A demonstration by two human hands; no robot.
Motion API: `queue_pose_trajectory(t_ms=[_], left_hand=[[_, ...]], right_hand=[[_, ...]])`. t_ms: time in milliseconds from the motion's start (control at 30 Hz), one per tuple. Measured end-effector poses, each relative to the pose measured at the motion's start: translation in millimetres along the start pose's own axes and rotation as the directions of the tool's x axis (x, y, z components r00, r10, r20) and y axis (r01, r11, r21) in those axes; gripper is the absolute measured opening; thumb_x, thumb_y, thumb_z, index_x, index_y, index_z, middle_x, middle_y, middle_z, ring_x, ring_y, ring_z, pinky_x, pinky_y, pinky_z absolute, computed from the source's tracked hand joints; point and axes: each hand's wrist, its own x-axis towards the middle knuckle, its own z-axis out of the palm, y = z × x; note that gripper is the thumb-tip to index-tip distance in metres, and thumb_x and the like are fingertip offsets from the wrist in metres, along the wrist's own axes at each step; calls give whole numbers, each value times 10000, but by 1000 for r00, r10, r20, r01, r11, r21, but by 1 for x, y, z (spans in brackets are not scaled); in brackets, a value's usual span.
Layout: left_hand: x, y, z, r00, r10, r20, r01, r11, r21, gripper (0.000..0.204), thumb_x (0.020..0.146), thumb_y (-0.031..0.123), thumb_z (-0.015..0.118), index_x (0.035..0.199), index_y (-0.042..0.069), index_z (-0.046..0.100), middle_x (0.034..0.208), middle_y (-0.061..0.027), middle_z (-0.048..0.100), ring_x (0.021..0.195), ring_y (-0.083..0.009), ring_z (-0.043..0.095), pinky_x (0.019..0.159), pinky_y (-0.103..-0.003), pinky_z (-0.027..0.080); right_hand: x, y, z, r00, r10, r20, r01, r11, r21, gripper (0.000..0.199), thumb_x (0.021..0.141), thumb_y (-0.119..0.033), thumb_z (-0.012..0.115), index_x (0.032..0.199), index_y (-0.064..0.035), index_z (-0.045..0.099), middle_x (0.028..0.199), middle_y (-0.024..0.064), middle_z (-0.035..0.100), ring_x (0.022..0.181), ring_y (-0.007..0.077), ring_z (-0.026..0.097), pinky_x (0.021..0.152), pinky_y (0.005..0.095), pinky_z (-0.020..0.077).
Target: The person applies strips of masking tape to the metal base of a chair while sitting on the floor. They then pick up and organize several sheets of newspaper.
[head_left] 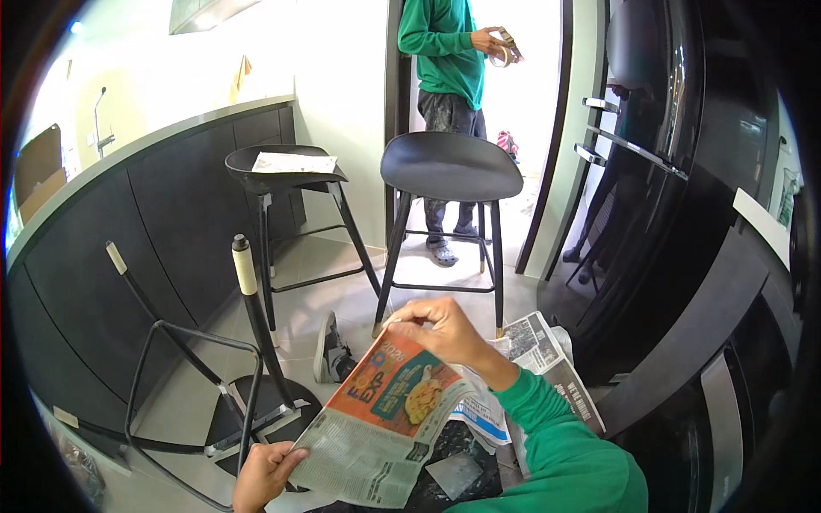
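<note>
A newspaper sheet point(363, 457) with an orange food picture is stretched between my hands. My left hand point(265, 474) pinches its lower left edge between thumb and fingers. My right hand point(440, 329) pinches the upper edge, and its green sleeve crosses over more newspaper point(483, 415) below. Beside my left hand, a black stool point(227, 419) lies upside down with its legs pointing up. Cream-coloured wrapping point(244, 269) covers the ends of its legs. A small grey square sheet point(455, 475) rests near my lap, close to the held paper.
Two upright black stools stand ahead: one point(451, 171) in the middle, one point(282, 171) further left with paper on its seat. A person in green point(449, 56) holding a tape roll point(502, 57) stands in the doorway. Dark cabinets point(171, 197) line the left, a black fridge point(658, 145) the right.
</note>
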Motion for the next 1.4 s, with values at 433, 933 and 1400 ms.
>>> queue_pose_trajectory(t_ms=[433, 933, 1400], left_hand=[[36, -70, 68, 964, 106, -243, -265, 368, -891, 836, 915, 590, 651, 1331, -119, 505, 1149, -196, 708, 948, -248, 732, 835, -364, 598], [65, -74, 146, 914, -272, -302, -333, -73, -940, 1061, 905, 859, 350, 1344, -79, 581, 1178, -194, 711, 1054, -256, 699, 897, -337, 568], [30, -98, 268, 987, -142, -77, -43, 232, -972, 470, 944, 177, 727, 1363, 34, 570, 1146, -61, 681, 980, -198, 641, 804, -321, 507]], right_hand=[[-9, 70, -16, 945, 309, -112, -260, 912, 319, 196, 1007, -152, 660, 1029, 35, 715, 906, 53, 741, 776, 69, 672, 698, 228, 550], [-57, 115, 12, 762, 422, -491, -149, 852, 501, 177, 1008, -151, 662, 1028, 23, 687, 893, 44, 728, 736, 66, 660, 666, 218, 537], [-94, 140, -2, 598, 444, -667, -121, 873, 473, 162, 1000, -154, 678, 994, 8, 690, 864, 14, 705, 721, 37, 612, 648, 195, 491]])
